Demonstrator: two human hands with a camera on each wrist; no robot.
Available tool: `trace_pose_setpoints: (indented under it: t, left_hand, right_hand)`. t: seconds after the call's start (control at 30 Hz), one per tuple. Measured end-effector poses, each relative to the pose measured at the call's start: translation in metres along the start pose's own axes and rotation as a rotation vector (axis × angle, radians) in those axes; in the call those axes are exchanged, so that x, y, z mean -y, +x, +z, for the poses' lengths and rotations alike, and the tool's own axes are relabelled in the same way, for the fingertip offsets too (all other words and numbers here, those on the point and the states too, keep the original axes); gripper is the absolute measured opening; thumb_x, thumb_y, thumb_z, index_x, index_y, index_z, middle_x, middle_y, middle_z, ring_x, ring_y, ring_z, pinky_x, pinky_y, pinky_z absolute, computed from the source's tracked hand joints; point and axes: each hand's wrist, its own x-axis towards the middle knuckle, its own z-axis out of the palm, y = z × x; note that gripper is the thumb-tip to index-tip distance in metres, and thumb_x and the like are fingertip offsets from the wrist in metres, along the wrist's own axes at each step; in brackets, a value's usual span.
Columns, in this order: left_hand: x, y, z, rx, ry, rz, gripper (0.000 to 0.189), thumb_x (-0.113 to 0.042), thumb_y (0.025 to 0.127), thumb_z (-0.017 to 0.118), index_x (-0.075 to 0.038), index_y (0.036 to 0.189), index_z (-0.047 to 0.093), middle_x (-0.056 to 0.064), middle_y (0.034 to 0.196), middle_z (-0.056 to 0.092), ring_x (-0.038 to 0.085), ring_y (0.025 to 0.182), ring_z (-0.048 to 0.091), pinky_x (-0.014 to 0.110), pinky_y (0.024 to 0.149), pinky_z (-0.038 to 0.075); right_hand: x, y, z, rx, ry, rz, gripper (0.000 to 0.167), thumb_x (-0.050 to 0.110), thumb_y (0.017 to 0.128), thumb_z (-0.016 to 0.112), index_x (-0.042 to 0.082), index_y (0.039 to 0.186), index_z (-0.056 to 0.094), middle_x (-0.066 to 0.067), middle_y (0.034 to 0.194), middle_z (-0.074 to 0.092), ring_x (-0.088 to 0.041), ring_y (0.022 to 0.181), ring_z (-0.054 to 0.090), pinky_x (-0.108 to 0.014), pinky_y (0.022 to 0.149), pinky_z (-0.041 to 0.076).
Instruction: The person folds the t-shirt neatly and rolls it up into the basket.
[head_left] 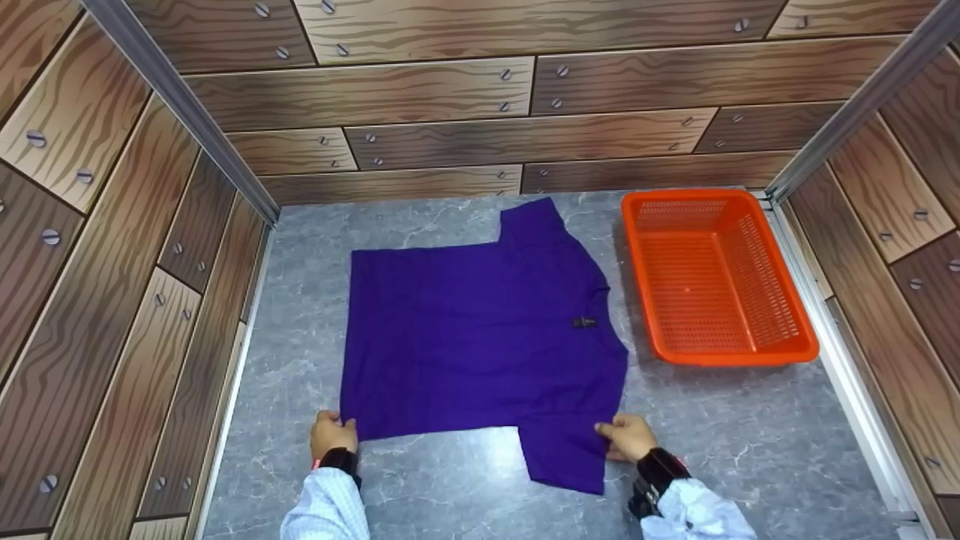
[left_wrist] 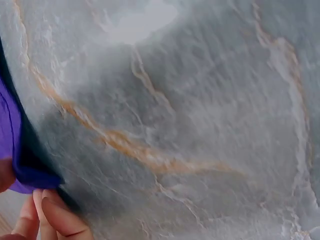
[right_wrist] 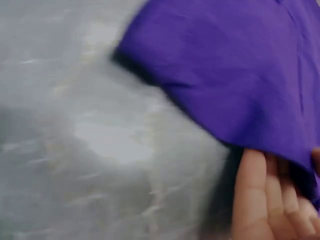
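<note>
A purple short-sleeved T-shirt [head_left: 457, 337] lies spread sideways on the grey marbled surface, its neckline to the right and hem to the left. A dark label [head_left: 584, 322] shows inside the collar. My left hand [head_left: 334, 435] pinches the near corner of the hem; in the left wrist view the folded cloth [left_wrist: 35, 179] sits between thumb and fingers. At the near sleeve, by the shoulder edge, my right hand [head_left: 630, 437] holds the fabric. The right wrist view has its fingers [right_wrist: 252, 185] under the raised edge of the cloth [right_wrist: 225, 85], thumb at the frame's border.
An orange perforated plastic basket [head_left: 660, 352] stands at the right, beyond the collar. Wood-patterned panels [head_left: 435, 142] wall in the back and both sides, with metal rails [head_left: 195, 124] at the corners. Grey marbled surface [head_left: 292, 300] surrounds the shirt.
</note>
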Motion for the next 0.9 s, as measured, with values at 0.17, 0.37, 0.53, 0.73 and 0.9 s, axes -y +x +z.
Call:
trace_pose_setpoints:
  t: [0.17,0.37,0.53,0.73,0.9]
  left_hand:
    - [-0.001,0.000,-0.002,0.018,0.039,0.010,0.033,-0.015,0.092,0.059,0.009,0.114,0.059,0.029,0.112,0.065,0.045,0.109,0.060,0.051,0.095,0.047]
    - [0.001,-0.002,0.000,-0.029,0.016,0.047,0.024,-0.015,0.091,0.058,0.006,0.100,0.061,0.028,0.101,0.065,0.042,0.100,0.062,0.050,0.088,0.047]
    - [0.006,-0.005,-0.004,-0.017,-0.105,0.015,0.024,-0.019,0.092,0.058,0.005,0.099,0.057,0.025,0.100,0.064,0.039,0.096,0.060,0.046,0.086,0.045]
    - [0.017,-0.004,-0.010,0.116,-0.314,-0.075,0.032,-0.028,0.093,0.061,0.004,0.089,0.062,0.010,0.071,0.068,0.020,0.065,0.064,0.027,0.062,0.047]
    - [0.027,-0.001,-0.012,0.212,-0.408,-0.110,0.031,-0.029,0.094,0.059,-0.006,0.074,0.059,-0.007,0.058,0.061,0.006,0.056,0.057,0.021,0.051,0.046]
  right_hand:
    - [-0.011,-0.013,0.004,0.142,-0.138,-0.085,0.012,0.006,0.082,0.069,-0.002,0.078,0.060,-0.003,0.069,0.060,-0.013,0.060,0.061,-0.031,0.056,0.058]
    - [-0.018,-0.023,0.002,0.291,-0.285,-0.154,0.026,0.006,0.073,0.074,0.013,0.065,0.050,0.009,0.052,0.049,-0.002,0.043,0.047,-0.016,0.045,0.043]
    - [-0.021,-0.028,-0.001,0.363,-0.344,-0.145,0.031,0.004,0.072,0.075,0.013,0.065,0.047,0.006,0.055,0.051,-0.003,0.046,0.051,-0.014,0.045,0.042]
    - [-0.019,-0.028,-0.009,0.447,-0.290,-0.171,0.036,0.005,0.081,0.070,0.019,0.062,0.043,0.007,0.054,0.057,-0.002,0.049,0.054,-0.014,0.048,0.044]
    - [-0.011,-0.022,-0.015,0.514,-0.125,-0.175,0.017,0.009,0.091,0.062,0.008,0.074,0.062,0.007,0.066,0.067,-0.002,0.056,0.058,-0.014,0.053,0.047]
